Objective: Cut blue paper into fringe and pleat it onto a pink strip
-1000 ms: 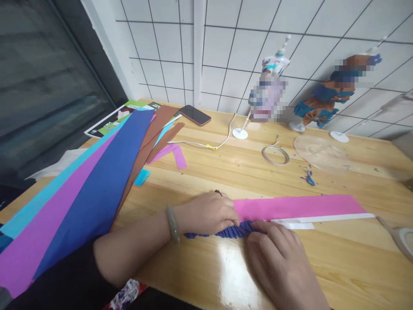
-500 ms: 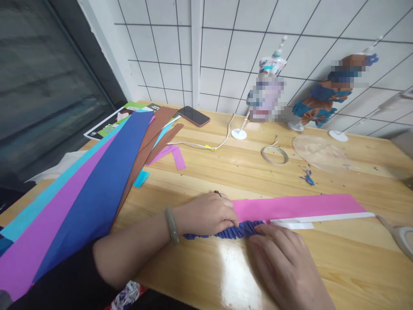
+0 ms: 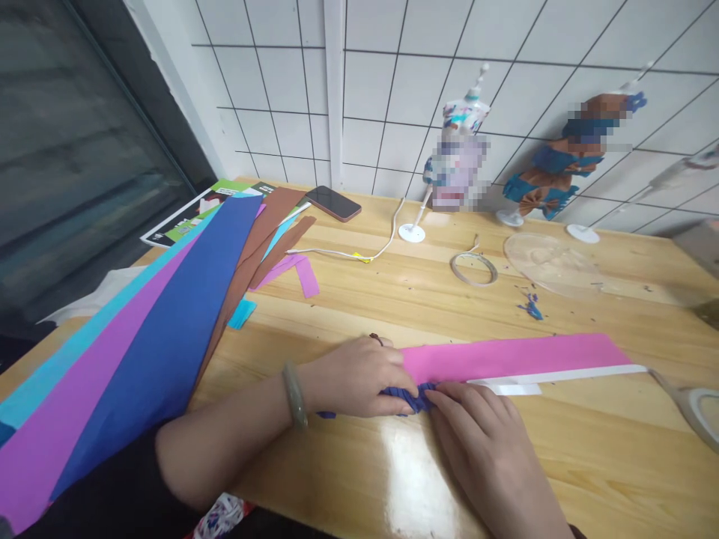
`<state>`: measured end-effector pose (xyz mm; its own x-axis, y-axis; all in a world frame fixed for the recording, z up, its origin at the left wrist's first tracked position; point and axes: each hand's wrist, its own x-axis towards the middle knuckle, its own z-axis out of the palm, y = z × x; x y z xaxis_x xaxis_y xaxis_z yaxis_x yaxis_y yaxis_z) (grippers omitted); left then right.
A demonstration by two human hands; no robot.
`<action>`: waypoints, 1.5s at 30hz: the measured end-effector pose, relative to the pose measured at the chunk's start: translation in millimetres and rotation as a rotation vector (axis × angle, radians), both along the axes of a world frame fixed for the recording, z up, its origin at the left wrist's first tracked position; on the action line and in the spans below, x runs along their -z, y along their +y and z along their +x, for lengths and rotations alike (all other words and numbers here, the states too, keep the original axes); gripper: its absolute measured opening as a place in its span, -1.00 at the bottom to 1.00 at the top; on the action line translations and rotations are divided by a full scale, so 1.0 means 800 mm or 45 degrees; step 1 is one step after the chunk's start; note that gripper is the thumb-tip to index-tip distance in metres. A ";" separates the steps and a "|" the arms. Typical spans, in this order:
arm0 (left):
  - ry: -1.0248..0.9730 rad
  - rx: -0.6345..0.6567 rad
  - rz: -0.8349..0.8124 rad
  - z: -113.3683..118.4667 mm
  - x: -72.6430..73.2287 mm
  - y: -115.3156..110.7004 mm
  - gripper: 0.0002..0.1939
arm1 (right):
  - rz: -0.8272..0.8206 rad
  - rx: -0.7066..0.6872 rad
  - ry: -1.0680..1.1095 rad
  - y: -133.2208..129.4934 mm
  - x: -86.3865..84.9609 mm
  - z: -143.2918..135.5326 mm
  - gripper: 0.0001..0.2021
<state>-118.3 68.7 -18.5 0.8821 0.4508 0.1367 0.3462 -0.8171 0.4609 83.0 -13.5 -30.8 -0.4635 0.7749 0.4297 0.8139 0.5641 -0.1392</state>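
A gathered strip of dark blue crepe paper (image 3: 414, 402) lies along the lower edge of a pink paper strip (image 3: 517, 357). My left hand (image 3: 365, 374) is closed on the blue strip, its thumb and fingers pinching the pleats. Just to the right, my right hand (image 3: 486, 430) has its fingertips pressed on the same blue strip, close to the left thumb. White tape (image 3: 573, 374) runs along the pink strip's edge to a tape roll (image 3: 705, 415) at the right. The left part of the blue strip is hidden under my left hand.
Long blue, purple, light blue and brown paper sheets (image 3: 174, 322) fan out on the left. Behind are a phone (image 3: 333, 203), a white cable (image 3: 387, 243), a tape ring (image 3: 475, 269), a clear disc (image 3: 553, 262), blue scraps (image 3: 532, 307) and small dress stands (image 3: 412, 233).
My right hand has shifted left along the blue strip toward my left hand. The pleats between the hands are bunched into a shorter length. The camera view has shifted slightly.
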 end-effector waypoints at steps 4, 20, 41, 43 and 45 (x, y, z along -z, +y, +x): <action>-0.020 0.008 -0.021 -0.001 0.002 0.001 -0.78 | -0.019 0.006 0.060 0.000 -0.003 -0.003 -0.81; 0.006 -0.104 0.218 0.013 0.001 -0.018 -0.77 | -0.096 0.063 0.161 0.001 -0.001 -0.007 -0.85; -0.034 -0.147 0.113 0.014 0.001 -0.016 -0.86 | -0.123 0.037 0.119 -0.001 0.000 -0.008 -0.80; -0.036 -0.148 0.118 0.014 0.001 -0.016 -0.86 | -0.091 0.063 0.114 0.000 -0.001 -0.011 -0.84; -0.031 -0.147 0.123 0.014 0.000 -0.016 -0.87 | -0.079 0.081 0.101 0.000 -0.001 -0.013 -0.86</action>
